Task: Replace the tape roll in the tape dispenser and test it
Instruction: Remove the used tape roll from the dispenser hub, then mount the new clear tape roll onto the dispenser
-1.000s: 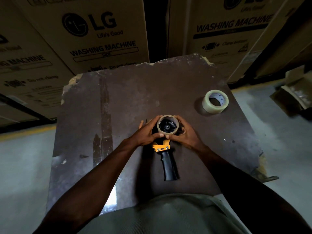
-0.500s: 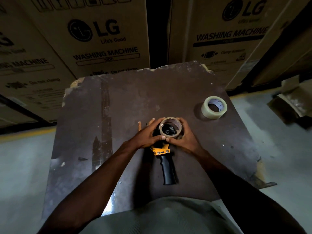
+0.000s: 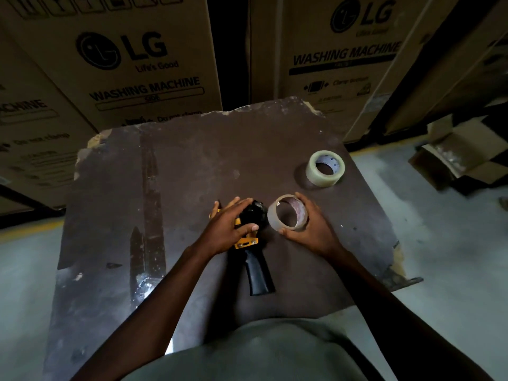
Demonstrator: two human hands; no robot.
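Note:
The tape dispenser [image 3: 254, 259] lies on the dark table [image 3: 178, 188], black handle toward me, yellow frame and black hub further away. My left hand [image 3: 228, 224] rests on the dispenser's head and presses it down. My right hand [image 3: 310, 229] holds a nearly bare cardboard tape core [image 3: 287, 213] just to the right of the hub, clear of it. A full roll of clear tape [image 3: 325, 168] sits flat on the table at the far right, untouched.
Large LG washing machine cartons [image 3: 132, 64] stand right behind the table. An open cardboard box [image 3: 461, 158] sits on the grey floor at the right. The table's edges are chipped, with a torn corner at the near right [image 3: 398, 273].
The core was on the dispenser's hub with both hands around it. Now my right hand has pulled it off to the right, and my left hand stays on the dispenser.

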